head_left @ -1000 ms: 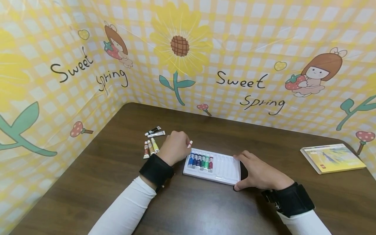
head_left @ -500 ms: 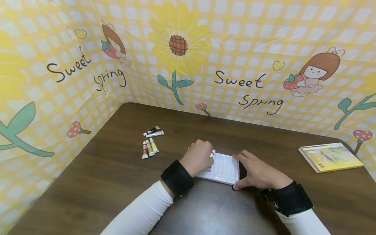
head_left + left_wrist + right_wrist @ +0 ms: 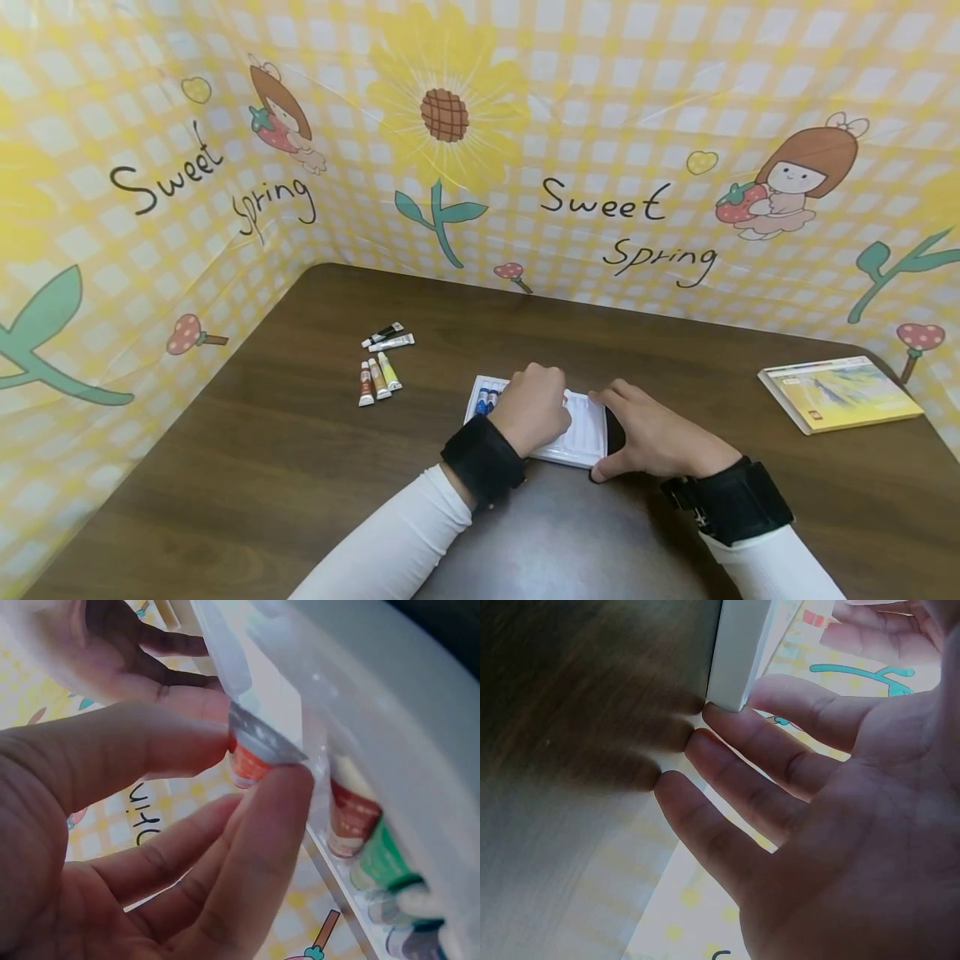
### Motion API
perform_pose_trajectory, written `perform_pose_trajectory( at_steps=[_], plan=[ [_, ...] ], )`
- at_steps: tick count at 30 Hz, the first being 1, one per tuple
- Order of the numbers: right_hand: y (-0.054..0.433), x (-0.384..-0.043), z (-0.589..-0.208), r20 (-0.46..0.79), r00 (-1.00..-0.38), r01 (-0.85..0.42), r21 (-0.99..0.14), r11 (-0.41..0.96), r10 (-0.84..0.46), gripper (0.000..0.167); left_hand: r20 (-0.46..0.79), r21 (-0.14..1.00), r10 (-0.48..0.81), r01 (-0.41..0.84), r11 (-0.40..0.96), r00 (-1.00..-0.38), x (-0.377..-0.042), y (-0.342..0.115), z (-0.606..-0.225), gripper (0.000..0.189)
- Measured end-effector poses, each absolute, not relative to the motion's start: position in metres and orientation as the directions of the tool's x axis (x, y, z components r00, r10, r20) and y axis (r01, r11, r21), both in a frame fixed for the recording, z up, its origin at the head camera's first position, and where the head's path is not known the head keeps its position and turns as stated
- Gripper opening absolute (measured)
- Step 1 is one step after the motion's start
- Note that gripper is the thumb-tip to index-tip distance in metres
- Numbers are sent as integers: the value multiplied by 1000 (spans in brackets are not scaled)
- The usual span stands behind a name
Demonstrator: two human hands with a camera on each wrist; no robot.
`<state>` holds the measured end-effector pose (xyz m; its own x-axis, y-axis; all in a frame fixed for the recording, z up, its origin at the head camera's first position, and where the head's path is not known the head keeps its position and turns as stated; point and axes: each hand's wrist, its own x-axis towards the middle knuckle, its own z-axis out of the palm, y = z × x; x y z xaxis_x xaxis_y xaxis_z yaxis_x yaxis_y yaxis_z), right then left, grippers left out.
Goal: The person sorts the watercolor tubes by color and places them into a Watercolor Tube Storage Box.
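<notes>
In the head view my left hand (image 3: 534, 408) is over the middle of a white plastic paint tray (image 3: 588, 437). Its thumb and fingers pinch the flat crimped end of an orange-red paint tube (image 3: 251, 759), seen in the left wrist view against the tray's pale slots. Beside that tube lie a dark red tube (image 3: 351, 814) and a green tube (image 3: 382, 855). Blue tubes (image 3: 487, 398) show at the tray's left end; my left hand hides the others. My right hand (image 3: 652, 433) holds the tray's right end, thumb at the near corner, fingers at the far corner.
Left of the tray lie a red tube (image 3: 366, 385), a tan tube (image 3: 379, 379) and a yellow tube (image 3: 390, 372). Behind them are a black tube (image 3: 382, 335) and a white tube (image 3: 392, 342). A yellow box (image 3: 843, 396) sits at the right. Patterned cloth walls edge the table.
My left hand has carried the paint tube rightward from the tray's left end to over its slots, and the tube has dropped lower. My right hand keeps its hold on the tray.
</notes>
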<state>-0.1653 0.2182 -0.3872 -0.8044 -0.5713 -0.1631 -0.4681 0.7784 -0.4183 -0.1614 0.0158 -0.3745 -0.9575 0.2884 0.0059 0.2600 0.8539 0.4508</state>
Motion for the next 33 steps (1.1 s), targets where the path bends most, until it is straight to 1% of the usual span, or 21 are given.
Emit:
perform_pose_trajectory(
  at_steps=[1, 5, 10, 19, 25, 33],
  plan=[
    [218, -165, -387, -164, -804, -468, -417, 779, -571, 101, 7, 443, 286, 259, 858, -958, -161, 17, -375, 5],
    [217, -166, -387, -168, -805, -468, -412, 782, -570, 100, 25, 395, 275, 262, 880, -961, -160, 19, -375, 15],
    [217, -166, -387, -166, -806, -469, -405, 785, -568, 100, 32, 346, 265, 259, 902, -964, -160, 22, -379, 9],
    [218, -166, -388, -174, -807, -461, -411, 786, -564, 101, 66, 261, 267, 275, 925, -962, -160, 25, -384, 13],
    [217, -166, -387, -174, -807, -463, -408, 787, -565, 101, 84, 245, 256, 269, 932, -963, -161, 23, -384, 11],
    [218, -166, -387, -170, -805, -469, -405, 785, -568, 101, 84, 268, 286, 298, 916, -955, -162, 20, -383, 12]
  ],
)
